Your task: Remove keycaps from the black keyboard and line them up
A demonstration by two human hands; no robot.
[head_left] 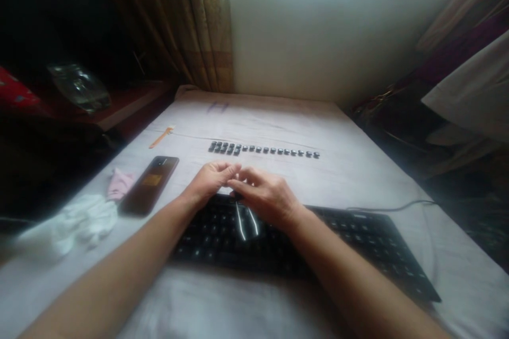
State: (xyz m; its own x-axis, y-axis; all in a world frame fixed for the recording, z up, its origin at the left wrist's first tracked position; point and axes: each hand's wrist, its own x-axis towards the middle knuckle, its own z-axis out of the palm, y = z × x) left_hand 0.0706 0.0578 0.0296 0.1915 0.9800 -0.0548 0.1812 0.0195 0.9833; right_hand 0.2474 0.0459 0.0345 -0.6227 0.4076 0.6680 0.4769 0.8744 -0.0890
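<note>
The hands meet over the far edge of the keyboard [366, 238], which lies on the table [358, 180] below and nearer the body, its long axis running left to right across both forearms. The right hand [268, 190] is nearer its middle and holds a wire tool [240, 220] in pinched fingers, the two bright wires hanging down over the keys; whether they touch any, I cannot tell. The left hand [214, 176] is closed to a narrow pinch against the right fingertips; whether something small sits in it is hidden. Just beyond the hands, the keycaps [280, 151] form a line roughly parallel to the keyboard, doubled at its left end. Left of the left hand lie a phone [149, 185] and a pink cloth [119, 183], with a brush [161, 139] farther out.
</note>
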